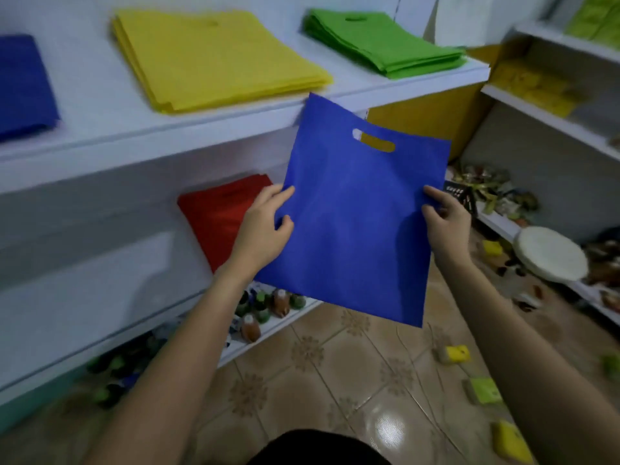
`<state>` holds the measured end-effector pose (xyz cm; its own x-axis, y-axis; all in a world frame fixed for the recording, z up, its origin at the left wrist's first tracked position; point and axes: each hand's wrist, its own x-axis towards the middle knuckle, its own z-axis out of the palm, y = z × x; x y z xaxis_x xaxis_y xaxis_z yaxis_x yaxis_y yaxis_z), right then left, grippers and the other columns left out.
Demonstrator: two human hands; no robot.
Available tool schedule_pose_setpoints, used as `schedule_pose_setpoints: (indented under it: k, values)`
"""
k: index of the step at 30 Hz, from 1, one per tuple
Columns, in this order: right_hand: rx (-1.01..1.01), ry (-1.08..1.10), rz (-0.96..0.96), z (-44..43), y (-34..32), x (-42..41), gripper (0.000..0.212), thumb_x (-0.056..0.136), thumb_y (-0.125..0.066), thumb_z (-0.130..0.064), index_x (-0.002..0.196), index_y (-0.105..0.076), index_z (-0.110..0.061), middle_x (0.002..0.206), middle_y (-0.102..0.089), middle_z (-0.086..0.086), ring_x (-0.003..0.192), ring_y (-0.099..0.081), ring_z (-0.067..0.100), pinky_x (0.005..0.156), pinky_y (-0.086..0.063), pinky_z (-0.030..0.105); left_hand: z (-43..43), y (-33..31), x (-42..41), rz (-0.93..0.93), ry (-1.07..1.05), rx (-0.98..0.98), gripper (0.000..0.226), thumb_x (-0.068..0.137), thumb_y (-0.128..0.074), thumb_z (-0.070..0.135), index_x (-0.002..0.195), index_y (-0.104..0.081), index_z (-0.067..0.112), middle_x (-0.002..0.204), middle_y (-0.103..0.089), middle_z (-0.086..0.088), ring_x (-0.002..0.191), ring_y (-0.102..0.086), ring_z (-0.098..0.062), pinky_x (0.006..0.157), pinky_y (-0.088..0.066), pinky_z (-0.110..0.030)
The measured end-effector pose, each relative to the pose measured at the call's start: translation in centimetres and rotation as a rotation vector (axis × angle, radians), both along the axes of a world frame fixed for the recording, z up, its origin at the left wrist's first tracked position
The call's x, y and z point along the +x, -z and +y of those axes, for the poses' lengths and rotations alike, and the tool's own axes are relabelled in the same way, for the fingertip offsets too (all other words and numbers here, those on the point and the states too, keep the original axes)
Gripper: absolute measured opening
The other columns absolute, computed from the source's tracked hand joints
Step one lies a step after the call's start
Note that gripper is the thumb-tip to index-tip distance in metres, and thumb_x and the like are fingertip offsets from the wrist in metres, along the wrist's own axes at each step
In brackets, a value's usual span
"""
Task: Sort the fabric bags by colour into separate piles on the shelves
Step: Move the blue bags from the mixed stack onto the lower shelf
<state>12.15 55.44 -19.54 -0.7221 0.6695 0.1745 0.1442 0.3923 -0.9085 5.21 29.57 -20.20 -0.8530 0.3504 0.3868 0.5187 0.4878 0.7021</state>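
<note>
Before shelves, left hand, right hand pinching blue bag

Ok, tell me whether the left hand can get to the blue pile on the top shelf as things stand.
Probably yes. The blue pile lies near the front edge of the shelf, up-left of the left hand, nothing between them. That hand grips the blue bag, which would come along.

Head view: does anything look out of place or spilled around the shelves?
Yes. A yellow item, a green item and others lie scattered on the tiled floor at right, off any shelf. The yellow pile and green pile look tidy, and the held blue bag undamaged.
</note>
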Motion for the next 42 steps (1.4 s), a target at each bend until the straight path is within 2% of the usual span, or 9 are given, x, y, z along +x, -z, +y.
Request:
schedule_pose_setpoints:
  k: [4, 8, 11, 16, 23, 28, 32, 35, 42]
  values:
    - [-0.031, 0.004, -0.142, 6.2, 5.1, 2.9, 0.036, 0.093, -0.047, -0.012, 0.127, -0.053, -0.022, 0.122, -0.048, -0.006, 0.109, -0.050, 0.015, 0.094, -0.047, 0.038, 7.0, 5.6, 2.1, -0.142, 0.031, -0.045, 0.046, 0.087, -0.047, -0.004, 0.133, -0.045, 0.002, 0.135, -0.044, -0.007, 0.116, -0.038, -0.005, 0.082, -0.015, 0.011]
    - [-0.038, -0.042, -0.277, 10.7, 8.0, 4.2, 0.045, 0.094, -0.046, -0.008, 0.138, -0.042, -0.017, 0.139, -0.040, 0.001, 0.113, -0.042, 0.010, 0.088, -0.038, 0.023, 12.1, 8.9, 3.2, -0.301, 0.036, -0.082, 0.047, 0.088, -0.045, -0.004, 0.135, -0.043, 0.003, 0.140, -0.039, -0.007, 0.123, -0.038, -0.010, 0.085, -0.017, 0.006]
    - [0.013, -0.145, -0.402, 13.4, 10.3, 4.2, 0.050, 0.094, -0.045, -0.006, 0.142, -0.034, -0.014, 0.141, -0.037, 0.005, 0.120, -0.042, 0.018, 0.082, -0.032, 0.017, 14.6, 11.0, 3.2, -0.382, 0.036, -0.104, 0.048, 0.088, -0.045, -0.004, 0.135, -0.042, 0.003, 0.141, -0.038, -0.006, 0.124, -0.038, -0.011, 0.085, -0.021, 0.000]
    - [0.017, -0.132, -0.496, 16.3, 14.0, 1.9, 0.043, 0.093, -0.044, -0.003, 0.135, -0.045, -0.014, 0.137, -0.041, 0.007, 0.104, -0.046, 0.013, 0.083, -0.038, 0.021, 17.4, 14.3, 1.4, -0.502, 0.019, -0.144, 0.049, 0.090, -0.042, -0.003, 0.138, -0.039, 0.005, 0.142, -0.036, -0.002, 0.119, -0.036, -0.004, 0.081, -0.024, 0.002]
    - [0.098, -0.246, -0.623, 20.8, 15.4, -5.5, 0.045, 0.092, -0.039, 0.002, 0.135, -0.046, -0.008, 0.138, -0.042, 0.008, 0.123, -0.043, 0.022, 0.092, -0.036, 0.023, 21.5, 18.1, -4.3, -0.575, -0.080, -0.135, 0.051, 0.090, -0.041, -0.004, 0.139, -0.038, 0.008, 0.147, -0.031, -0.004, 0.120, -0.044, -0.015, 0.084, -0.030, -0.009]
    - [0.175, -0.275, -0.550, 23.9, 15.3, -11.9, 0.049, 0.089, -0.039, 0.006, 0.135, -0.045, -0.009, 0.138, -0.045, 0.007, 0.124, -0.044, 0.023, 0.099, -0.038, 0.028, 24.0, 18.5, -8.6, -0.552, -0.132, -0.141, 0.049, 0.092, -0.041, -0.001, 0.140, -0.037, 0.008, 0.149, -0.029, -0.005, 0.133, -0.033, -0.019, 0.095, -0.026, -0.014]
    - [0.208, -0.312, -0.482, 25.6, 15.1, -17.8, 0.040, 0.091, -0.040, 0.005, 0.125, -0.055, -0.008, 0.131, -0.051, 0.010, 0.115, -0.051, 0.025, 0.087, -0.040, 0.024, 24.6, 18.8, -12.1, -0.506, -0.184, -0.143, 0.047, 0.091, -0.042, -0.001, 0.137, -0.041, 0.006, 0.145, -0.036, -0.009, 0.131, -0.036, -0.024, 0.108, -0.030, -0.028]
    - [0.220, -0.370, -0.472, 27.3, 15.3, -23.2, 0.034, 0.089, -0.040, 0.006, 0.114, -0.062, -0.004, 0.125, -0.054, 0.015, 0.112, -0.053, 0.029, 0.087, -0.043, 0.029, 25.6, 18.7, -15.1, -0.525, -0.242, -0.125, 0.047, 0.090, -0.041, -0.004, 0.137, -0.041, 0.004, 0.144, -0.037, -0.009, 0.127, -0.041, -0.025, 0.106, -0.032, -0.029]
    - [0.281, -0.609, -0.474, 29.8, 16.4, -34.5, 0.040, 0.092, -0.040, 0.004, 0.128, -0.053, -0.007, 0.135, -0.045, 0.013, 0.116, -0.050, 0.029, 0.096, -0.046, 0.038, 28.8, 19.7, -22.3, -0.522, -0.423, -0.076, 0.046, 0.088, -0.042, -0.009, 0.133, -0.043, -0.001, 0.139, -0.042, -0.016, 0.123, -0.045, -0.030, 0.103, -0.038, -0.037]
